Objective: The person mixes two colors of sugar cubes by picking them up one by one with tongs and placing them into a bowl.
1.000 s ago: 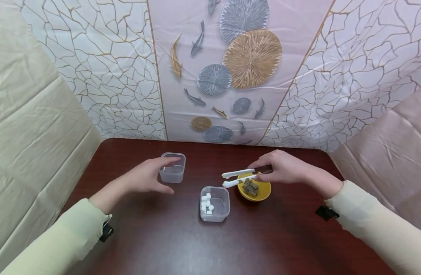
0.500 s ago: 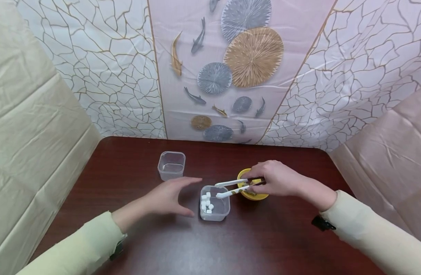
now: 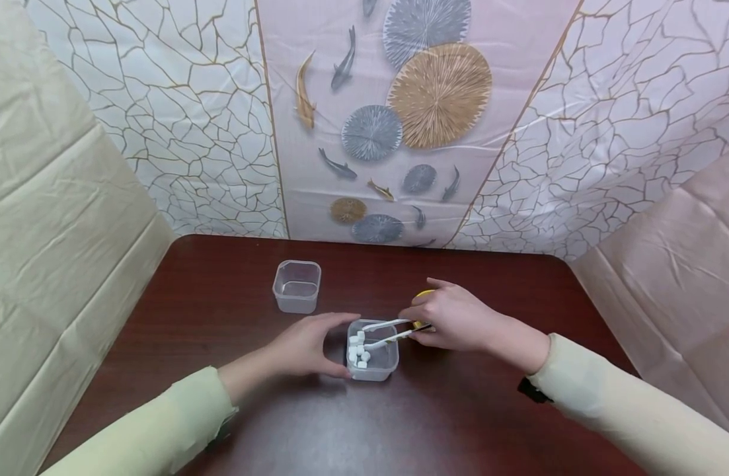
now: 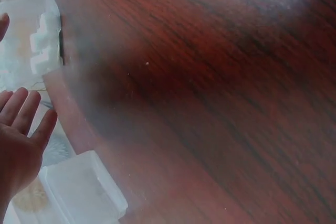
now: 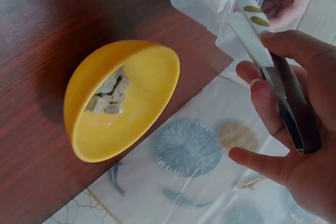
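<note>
the right hand (image 3: 459,320) is gripping a pair of tongs (image 5: 270,69), its thumb and fingers clamping the dark handles while one finger is stretching away. the tongs' white ends are standing apart and reaching over a clear container (image 3: 381,371), close to the white cubes (image 3: 355,348) that are lying along its left side; whether an end is touching a cube, i cannot tell. the left hand (image 3: 305,345) is holding nothing, its thumb and fingers spreading apart around the container's left side; whether they are touching the wall, i cannot tell. a yellow bowl (image 5: 149,95) is sitting just to the right of that container, partly hiding behind the right hand in the head view, and brownish-grey cubes (image 5: 109,94) are lying inside it. a second clear container (image 3: 297,303) is standing farther back on the left. everything is resting on a dark red-brown table (image 3: 489,423), with patterned cloth (image 3: 316,205) hanging behind.
</note>
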